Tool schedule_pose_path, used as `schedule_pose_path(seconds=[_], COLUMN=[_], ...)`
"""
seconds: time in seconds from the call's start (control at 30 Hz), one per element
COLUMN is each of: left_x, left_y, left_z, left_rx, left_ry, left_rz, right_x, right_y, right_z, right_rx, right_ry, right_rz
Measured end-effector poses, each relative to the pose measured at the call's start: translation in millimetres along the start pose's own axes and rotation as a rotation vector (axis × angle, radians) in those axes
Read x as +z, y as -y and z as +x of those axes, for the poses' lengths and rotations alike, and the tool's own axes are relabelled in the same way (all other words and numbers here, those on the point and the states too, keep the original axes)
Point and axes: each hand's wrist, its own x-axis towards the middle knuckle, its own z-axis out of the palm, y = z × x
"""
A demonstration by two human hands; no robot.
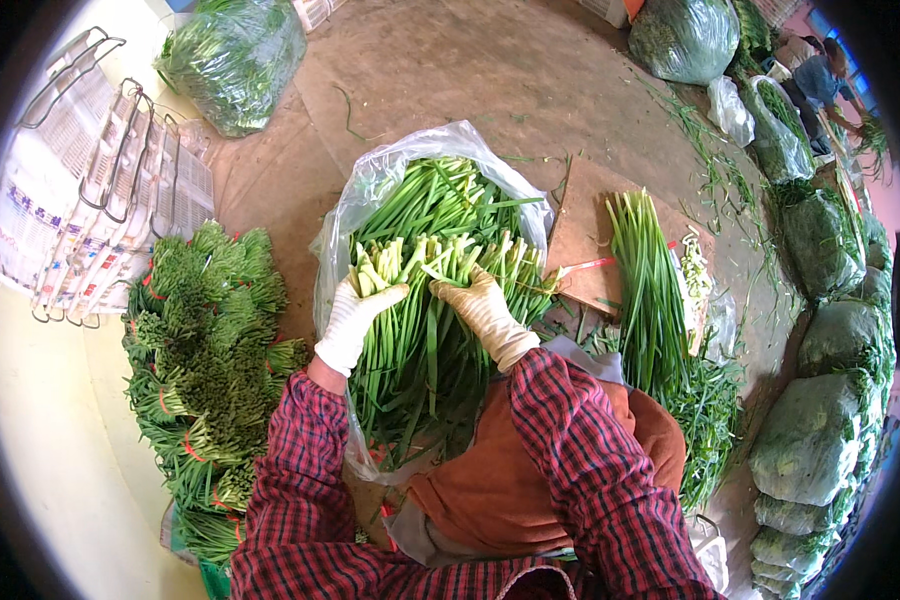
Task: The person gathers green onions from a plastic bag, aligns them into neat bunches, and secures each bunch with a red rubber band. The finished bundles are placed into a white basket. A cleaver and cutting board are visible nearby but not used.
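Both hands wear pale gloves and work over a clear plastic bag [343, 217] full of long green leafy stalks, likely garlic chives [427, 195]. My left hand [356, 315] is closed around a small bundle of stalks, their pale cut ends [382, 262] upward. Just right of it, my right hand [480, 304] grips another few stalks between thumb and fingers. The leaves hang down toward my lap. To the right, a larger loose bunch of green stalks [645, 285] lies across a brown board [585, 217], beside a red tie [589, 265].
Tied green bundles [217, 360] are piled at the left, below stacked white crates [120, 187] with wire handles. A stuffed plastic bag [232, 64] stands at the upper left. Filled bags [810, 427] line the right side, where another person [821, 79] handles greens. Leaf scraps [705, 427] lie nearby.
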Motion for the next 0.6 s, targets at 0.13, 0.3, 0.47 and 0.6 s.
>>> schedule_pose_path(seconds=[0.13, 0.3, 0.47, 0.6], left_x=[-4, 1, 13, 18], left_y=[0, -4, -11, -26], left_z=[1, -2, -11, -29], left_rx=[-0.047, -0.038, 0.056, 0.147], left_ry=[0.138, 0.176, -0.104, -0.19], left_rz=[0.033, 0.102, 0.114, 0.186], right_x=[4, 10, 14, 10], right_y=[10, 3, -5, -5], right_z=[-11, -4, 11, 9], right_rx=[-0.053, -0.085, -0.216, -0.207], right_ry=[0.223, 0.09, -0.07, -0.409], right_rz=[0.141, 0.411, 0.315, -0.214])
